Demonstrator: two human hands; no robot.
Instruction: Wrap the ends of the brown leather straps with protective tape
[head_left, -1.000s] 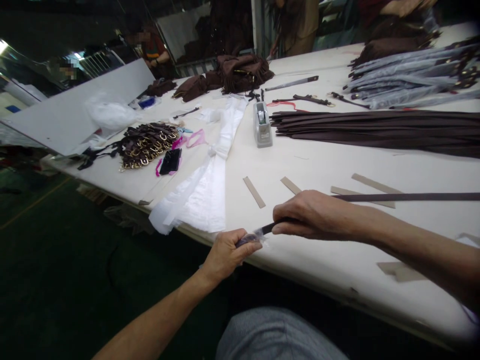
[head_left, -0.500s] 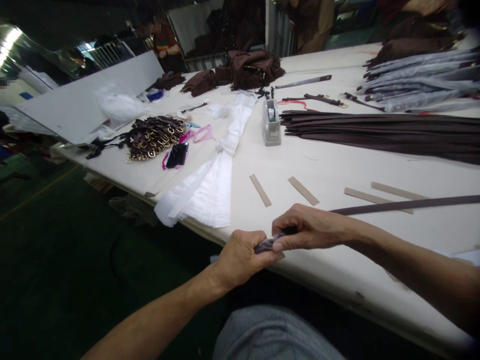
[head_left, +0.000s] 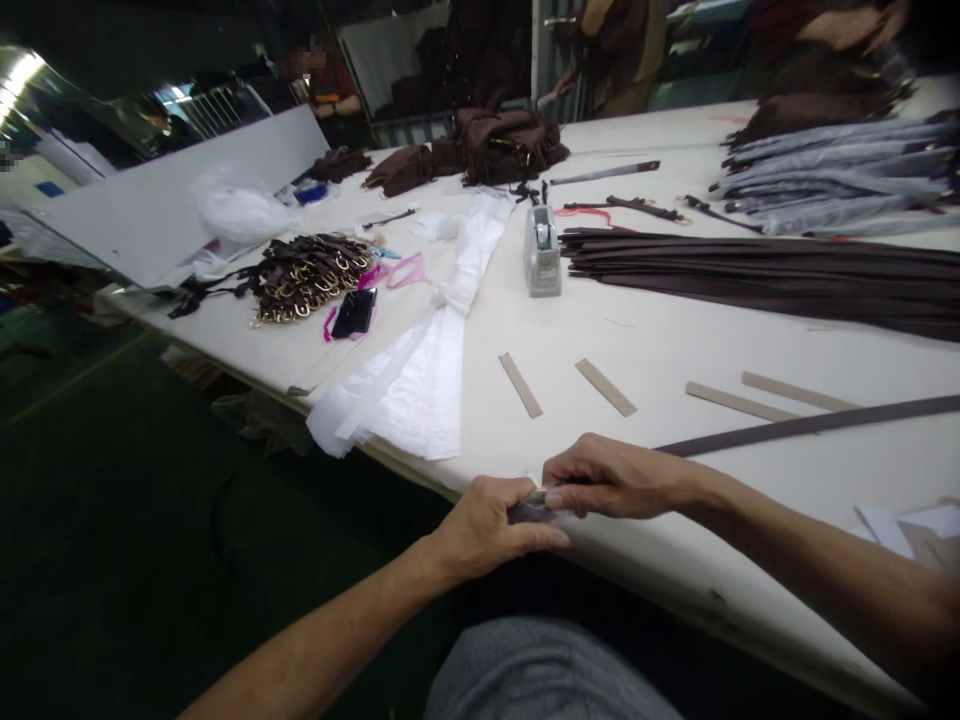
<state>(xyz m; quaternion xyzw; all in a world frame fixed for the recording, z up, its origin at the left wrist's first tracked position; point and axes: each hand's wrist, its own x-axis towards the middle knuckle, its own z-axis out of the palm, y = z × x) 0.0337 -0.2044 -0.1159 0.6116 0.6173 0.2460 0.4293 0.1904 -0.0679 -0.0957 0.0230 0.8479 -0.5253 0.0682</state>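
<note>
My left hand [head_left: 480, 525] is closed round the end of a dark brown strap [head_left: 810, 424] at the table's front edge. That end has a shiny, clear film-like wrap on it. Right beside it, my right hand [head_left: 619, 480] pinches the same end between thumb and bent fingers. From under the right hand the strap runs off to the right across the table. Behind it lie several beige strips, one [head_left: 520, 385] and another [head_left: 606, 387] nearest my hands. My fingers hide most of the gripped end.
A tape dispenser [head_left: 543, 255] stands mid-table, left of a bundle of brown straps [head_left: 765, 272]. White wrapping sheet [head_left: 420, 385] hangs over the front edge. Farther left are a phone [head_left: 354, 313] and straps with gold buckles [head_left: 311, 275]. Film-wrapped straps [head_left: 840, 175] lie back right; people are behind.
Both hands have moved slightly down and toward me, still together on the strap's end. The strap has shifted with them. At the back right, a person's hands have moved.
</note>
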